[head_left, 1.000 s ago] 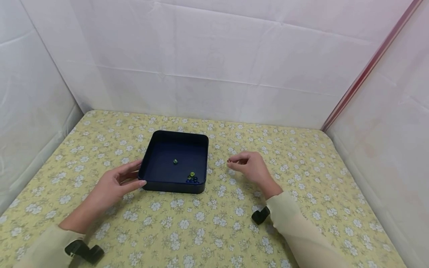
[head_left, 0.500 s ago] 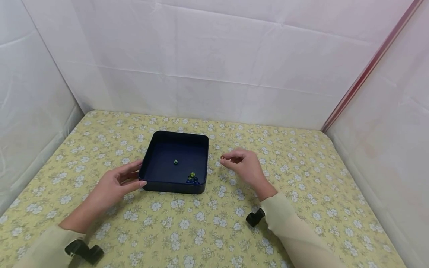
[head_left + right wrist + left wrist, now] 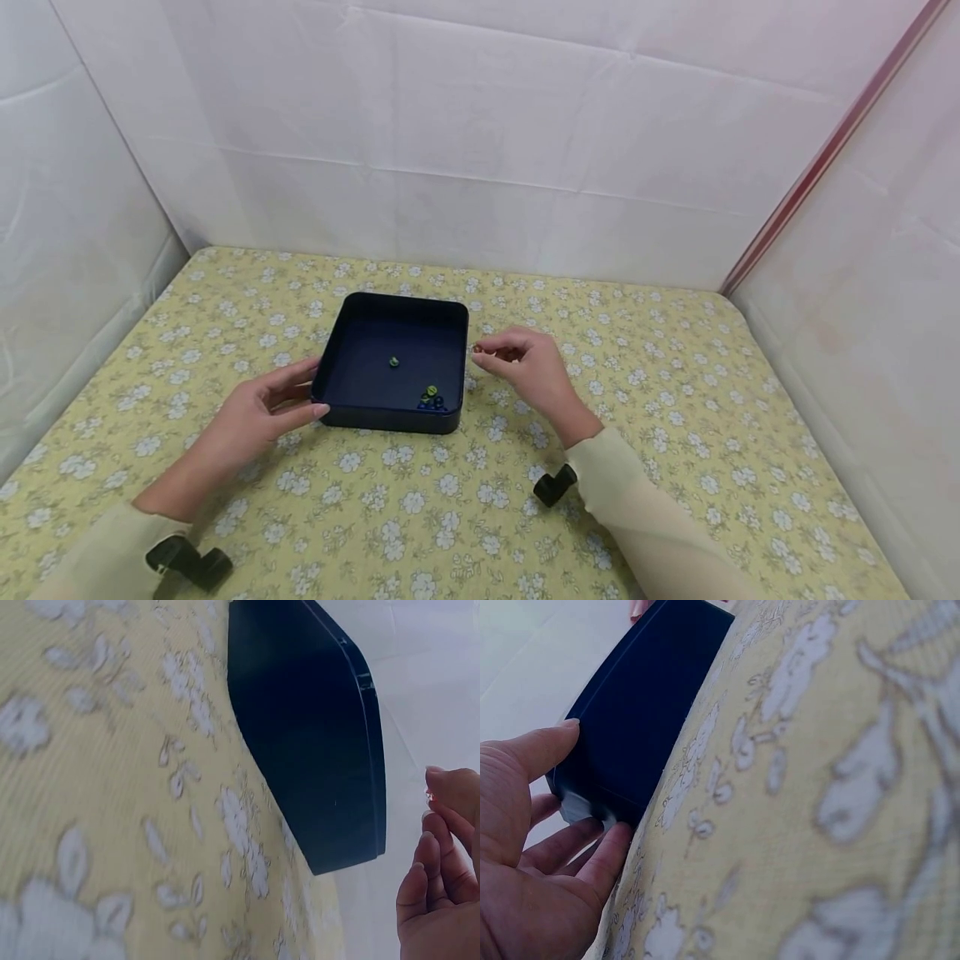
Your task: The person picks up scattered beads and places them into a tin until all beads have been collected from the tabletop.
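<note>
A square dark blue tray [image 3: 388, 421] with raised walls stands on the table, left of centre. My left hand [image 3: 251, 414] holds its near left corner, with the thumb at the front rim and the fingers along the left side. In the tray lie a lone green marble [image 3: 393, 362] near the middle and several green and dark blue marbles [image 3: 432, 391] bunched in the near right corner. My right hand [image 3: 525, 367] pinches a small reddish marble [image 3: 477, 349] between thumb and index finger, just outside the tray's right wall. Fingertips mostly cover that marble in the right wrist view.
A yellow cloth with white flowers [image 3: 412, 502] covers the table. White sheeting [image 3: 480, 125] rises behind and at both sides, with a red strip [image 3: 832, 150] at the right corner. Both wrists carry black cameras [image 3: 555, 485].
Over the last second my right hand has moved left toward the tray, still pinching the reddish marble. My left hand, the tray and the marbles in it have stayed in place.
</note>
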The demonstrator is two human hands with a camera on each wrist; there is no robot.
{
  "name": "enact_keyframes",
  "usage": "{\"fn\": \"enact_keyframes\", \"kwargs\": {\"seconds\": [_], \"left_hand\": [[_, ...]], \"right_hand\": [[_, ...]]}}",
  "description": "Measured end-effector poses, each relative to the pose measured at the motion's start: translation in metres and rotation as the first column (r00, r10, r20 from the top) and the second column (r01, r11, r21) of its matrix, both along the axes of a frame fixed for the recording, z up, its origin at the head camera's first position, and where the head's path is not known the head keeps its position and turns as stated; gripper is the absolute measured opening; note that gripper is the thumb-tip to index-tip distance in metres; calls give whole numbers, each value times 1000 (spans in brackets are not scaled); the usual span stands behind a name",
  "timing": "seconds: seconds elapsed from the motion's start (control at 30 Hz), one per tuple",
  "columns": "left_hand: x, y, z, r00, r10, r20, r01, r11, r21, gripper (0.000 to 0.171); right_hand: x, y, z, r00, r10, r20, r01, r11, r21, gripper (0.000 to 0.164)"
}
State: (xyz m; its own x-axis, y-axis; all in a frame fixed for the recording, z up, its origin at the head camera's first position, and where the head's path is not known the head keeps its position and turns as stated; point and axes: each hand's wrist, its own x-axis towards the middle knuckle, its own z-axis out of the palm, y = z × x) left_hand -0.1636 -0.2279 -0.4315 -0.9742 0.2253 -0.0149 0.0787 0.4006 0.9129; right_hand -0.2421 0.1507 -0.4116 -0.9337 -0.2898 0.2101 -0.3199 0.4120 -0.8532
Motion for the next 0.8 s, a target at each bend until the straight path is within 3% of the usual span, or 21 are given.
{"fn": "enact_keyframes", "kwargs": {"seconds": [0.4,0.8], "left_hand": [[0,1,-1,1000,-1,-8,1,1000,-7,73],[0,0,-1,1000,2,4,-2,1000,-19,74]], "right_hand": [[-1,-20,5,998,62,-5,-62,998,-14,27],[-6,-41,9,996,93,15,-92,995,-36,20]]}}
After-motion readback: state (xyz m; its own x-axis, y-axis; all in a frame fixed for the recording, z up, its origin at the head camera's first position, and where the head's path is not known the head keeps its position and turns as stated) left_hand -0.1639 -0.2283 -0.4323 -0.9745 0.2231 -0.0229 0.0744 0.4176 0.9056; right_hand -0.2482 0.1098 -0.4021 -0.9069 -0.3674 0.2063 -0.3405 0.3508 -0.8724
